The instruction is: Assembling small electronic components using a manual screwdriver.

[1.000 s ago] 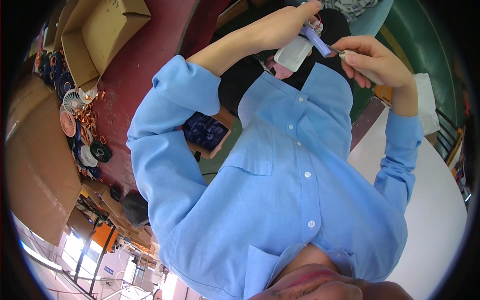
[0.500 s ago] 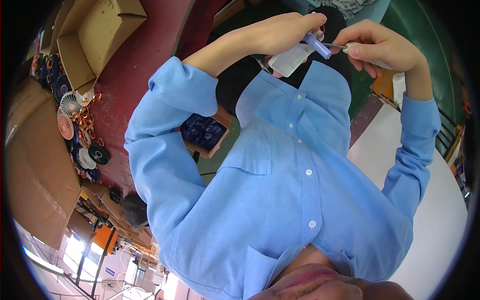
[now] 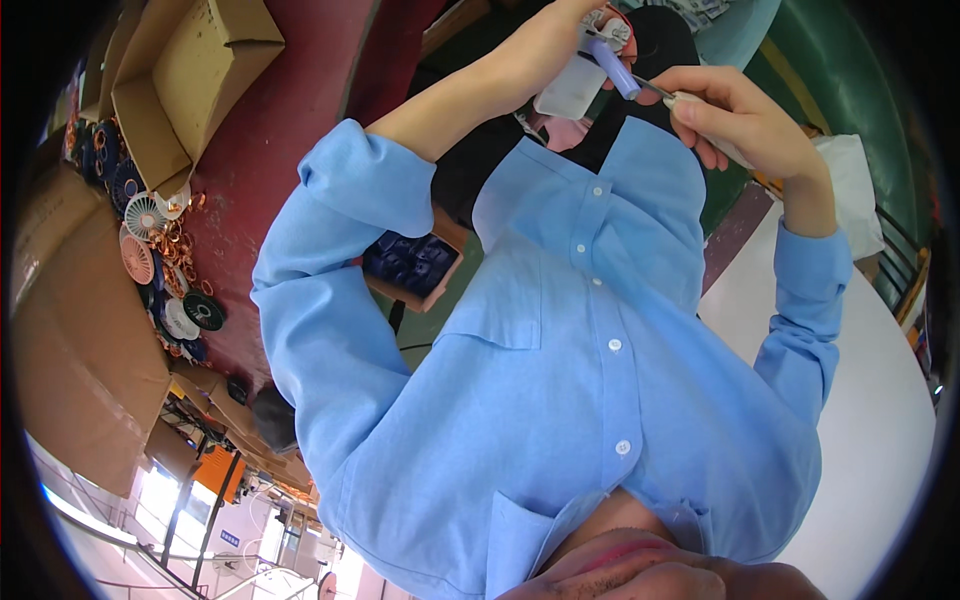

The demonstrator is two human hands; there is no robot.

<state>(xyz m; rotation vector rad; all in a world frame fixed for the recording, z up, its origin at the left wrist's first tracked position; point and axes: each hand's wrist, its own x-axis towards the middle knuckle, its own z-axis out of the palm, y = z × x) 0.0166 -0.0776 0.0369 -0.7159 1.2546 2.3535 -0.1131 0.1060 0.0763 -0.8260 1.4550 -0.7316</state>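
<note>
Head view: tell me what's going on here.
A person in a light blue shirt is working with both bare hands. The left hand holds a lavender cylinder with a translucent white box-shaped piece beside it; whether the two are joined is unclear. The right hand grips a slim metal-shafted tool, its tip at or very near the cylinder's lower end; contact is too small to tell. Round slotted grilles lie heaped at left.

It looks like an assembly workshop: an open cardboard box (image 3: 185, 95) at upper left, loose round grilles (image 3: 137, 257) and copper-coloured rings (image 3: 174, 248) heaped below, metal framing (image 3: 218, 520) lower left.
</note>
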